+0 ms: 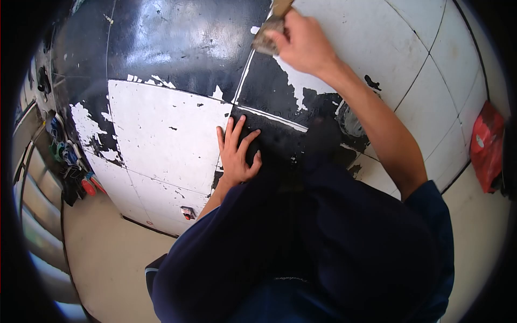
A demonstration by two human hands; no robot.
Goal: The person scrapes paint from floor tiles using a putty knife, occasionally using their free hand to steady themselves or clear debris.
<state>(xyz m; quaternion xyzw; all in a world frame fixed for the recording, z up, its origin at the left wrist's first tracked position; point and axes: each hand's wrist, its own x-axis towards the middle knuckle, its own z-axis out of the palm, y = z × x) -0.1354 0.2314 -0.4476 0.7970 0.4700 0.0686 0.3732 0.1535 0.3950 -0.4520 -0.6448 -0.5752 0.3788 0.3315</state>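
Scraper (pixel 270 33) on black-coated white floor tiles (pixel 161 134), red bag (pixel 487 145) aside

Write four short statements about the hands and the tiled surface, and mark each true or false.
1. The right hand grips a flat brownish scraper tool. True.
2. The left hand holds a brush. False: it lies flat and open on the black-coated white tiled surface.
3. A red plastic bag lies at the right edge. True.
4. The tiles are all fully white. False: black coating covers much of them.
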